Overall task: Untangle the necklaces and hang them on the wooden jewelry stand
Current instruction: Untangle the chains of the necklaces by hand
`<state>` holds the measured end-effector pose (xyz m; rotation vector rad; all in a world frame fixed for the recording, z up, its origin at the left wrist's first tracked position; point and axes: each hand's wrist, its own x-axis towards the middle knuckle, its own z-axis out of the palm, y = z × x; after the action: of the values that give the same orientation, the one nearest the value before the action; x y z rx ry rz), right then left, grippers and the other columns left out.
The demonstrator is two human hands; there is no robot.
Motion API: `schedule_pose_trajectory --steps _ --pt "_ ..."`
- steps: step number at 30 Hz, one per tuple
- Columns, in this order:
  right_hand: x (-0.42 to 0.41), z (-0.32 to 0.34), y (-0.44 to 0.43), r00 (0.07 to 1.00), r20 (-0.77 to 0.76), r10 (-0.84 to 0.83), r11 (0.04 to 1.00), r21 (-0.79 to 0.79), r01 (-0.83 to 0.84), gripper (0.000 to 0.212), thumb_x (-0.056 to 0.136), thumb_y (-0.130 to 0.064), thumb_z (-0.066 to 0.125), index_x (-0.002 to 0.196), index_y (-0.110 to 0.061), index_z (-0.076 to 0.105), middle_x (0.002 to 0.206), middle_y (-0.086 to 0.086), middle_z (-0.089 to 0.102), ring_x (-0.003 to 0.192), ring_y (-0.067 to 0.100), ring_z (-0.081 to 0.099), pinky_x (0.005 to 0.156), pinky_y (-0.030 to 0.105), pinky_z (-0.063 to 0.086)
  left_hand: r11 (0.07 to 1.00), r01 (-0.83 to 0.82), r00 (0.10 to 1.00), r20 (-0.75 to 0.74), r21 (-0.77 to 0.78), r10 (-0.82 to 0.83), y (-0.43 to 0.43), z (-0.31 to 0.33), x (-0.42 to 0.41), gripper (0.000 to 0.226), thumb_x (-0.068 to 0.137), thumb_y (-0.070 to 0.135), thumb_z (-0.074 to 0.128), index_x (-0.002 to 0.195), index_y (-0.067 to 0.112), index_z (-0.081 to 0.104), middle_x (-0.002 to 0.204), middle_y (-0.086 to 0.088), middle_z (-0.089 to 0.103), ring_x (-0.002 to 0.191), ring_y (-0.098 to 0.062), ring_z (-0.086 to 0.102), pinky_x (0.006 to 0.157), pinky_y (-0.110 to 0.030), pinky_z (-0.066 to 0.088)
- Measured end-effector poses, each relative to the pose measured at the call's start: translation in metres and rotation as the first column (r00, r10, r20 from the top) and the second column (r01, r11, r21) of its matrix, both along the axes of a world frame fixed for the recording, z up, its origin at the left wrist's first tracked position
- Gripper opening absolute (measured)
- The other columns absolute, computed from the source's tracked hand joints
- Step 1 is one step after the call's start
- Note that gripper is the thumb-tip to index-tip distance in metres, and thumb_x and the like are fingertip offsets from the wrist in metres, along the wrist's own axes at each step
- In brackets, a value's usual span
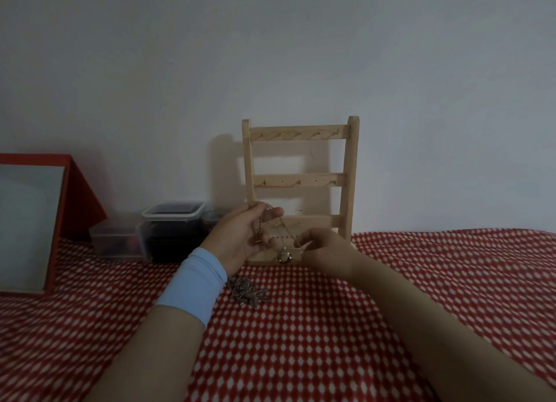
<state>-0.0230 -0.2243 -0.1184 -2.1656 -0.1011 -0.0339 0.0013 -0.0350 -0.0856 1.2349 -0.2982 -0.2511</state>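
At centre frame, a thin necklace (283, 255) hung between two hands in front of the wooden jewelry stand (301, 179). The left hand (240, 236) pinched its upper end and the right hand (326, 248) pinched it lower right. A tangled heap of necklaces (247, 293) lay on the checked cloth (331, 326) below the left wrist.

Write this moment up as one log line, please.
step: untangling | left hand: holds necklace up | right hand: pinches its chain | jewelry stand: behind hands | tangled pile: on checked cloth

A matt bare-wood jewelry stand (299, 188), glinting metal necklace chain (272, 230), soft patterned cloth (331, 326), translucent plastic boxes (171, 230).
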Motion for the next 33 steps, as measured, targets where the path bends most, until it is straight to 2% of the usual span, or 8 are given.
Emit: schedule_pose_trajectory --steps 3,7,11,15,19,23,28,33 --pt "-0.001 0.000 -0.003 0.994 0.109 0.018 1.000 -0.019 -0.016 0.043 0.080 -0.005 0.081 0.105 -0.026 0.053 0.113 -0.002 0.061 0.088 0.007 0.060 0.070 0.016 0.048 0.998 0.048 0.998 0.027 0.029 -0.049 -0.004 0.003 -0.003 0.015 0.101 0.023 0.047 0.105 0.010 0.054 0.104 -0.005 0.072 0.051 -0.012 0.049 0.057 -0.031 0.055" --pt "0.000 0.005 -0.005 0.955 0.270 0.124 0.989 -0.115 -0.096 0.036 0.077 -0.001 0.083 0.079 -0.023 0.055 0.104 -0.002 0.067 0.081 -0.001 0.060 0.071 0.010 0.046 0.991 0.109 0.990 0.077 0.081 -0.115 -0.008 0.006 -0.007 0.022 0.101 0.024 0.046 0.115 0.009 0.054 0.102 -0.001 0.071 0.056 -0.013 0.051 0.055 -0.031 0.051" --pt "-0.003 0.007 0.000 0.972 0.157 0.175 0.985 -0.043 -0.170 0.009 0.086 -0.010 0.080 0.093 -0.015 0.077 0.103 -0.003 0.074 0.069 0.002 0.067 0.067 0.016 0.055 0.984 0.152 0.981 0.112 0.088 -0.161 -0.010 0.010 -0.010 0.024 0.101 0.024 0.044 0.116 0.008 0.053 0.098 0.002 0.071 0.060 -0.013 0.056 0.046 -0.025 0.048" --pt "-0.005 0.010 0.005 0.976 0.028 0.214 0.975 0.055 -0.215 0.014 0.094 -0.015 0.070 0.107 -0.009 0.068 0.094 0.005 0.073 0.055 0.013 0.062 0.052 0.024 0.050 0.971 0.232 0.970 0.060 0.050 -0.235 -0.011 0.006 -0.008 0.025 0.099 0.024 0.047 0.119 0.010 0.051 0.098 -0.002 0.070 0.061 -0.015 0.054 0.038 -0.019 0.038" --pt "-0.007 0.011 0.005 0.962 0.021 0.274 0.961 0.040 -0.274 0.001 0.094 -0.016 0.072 0.094 -0.016 0.072 0.075 -0.006 0.070 0.060 0.010 0.060 0.060 0.025 0.050 0.961 0.277 0.961 0.032 -0.028 -0.276 -0.012 0.006 -0.009 0.021 0.095 0.024 0.048 0.112 0.011 0.050 0.102 -0.005 0.068 0.059 -0.014 0.055 0.034 -0.017 0.035" --pt "-0.011 0.014 0.001 0.964 0.038 0.265 0.958 0.102 -0.267 0.006 0.092 -0.017 0.073 0.092 -0.016 0.079 0.091 -0.007 0.079 0.088 0.003 0.072 0.076 0.011 0.051 0.983 0.184 0.982 0.041 0.020 -0.185 -0.009 0.010 -0.010 0.025 0.100 0.024 0.045 0.119 0.008 0.051 0.079 -0.003 0.068 0.049 -0.011 0.052 0.033 -0.018 0.036" --pt "-0.006 0.011 -0.002 0.991 0.059 0.117 0.983 0.137 -0.124 0.023 0.103 -0.028 0.058 0.105 -0.017 0.078 0.107 -0.001 0.075 0.102 0.013 0.067 0.085 0.025 0.052 0.989 -0.140 0.990 0.040 0.055 0.138 -0.002 0.005 0.004 0.012 0.100 0.016 0.050 0.096 0.006 0.054 0.078 -0.007 0.059 0.051 -0.012 0.050 0.039 -0.021 0.042" --pt "0.000 0.007 -0.001 0.975 0.220 -0.003 0.999 -0.035 0.011 0.020 0.102 -0.013 0.058 0.100 -0.022 0.075 0.086 -0.001 0.074 0.070 0.011 0.070 0.072 0.029 0.062 0.980 -0.195 0.979 0.068 0.048 0.192 0.002 -0.001 0.007 0.015 0.101 0.015 0.048 0.094 0.005 0.056 0.074 -0.006 0.061 0.062 -0.016 0.062 0.059 -0.032 0.059"
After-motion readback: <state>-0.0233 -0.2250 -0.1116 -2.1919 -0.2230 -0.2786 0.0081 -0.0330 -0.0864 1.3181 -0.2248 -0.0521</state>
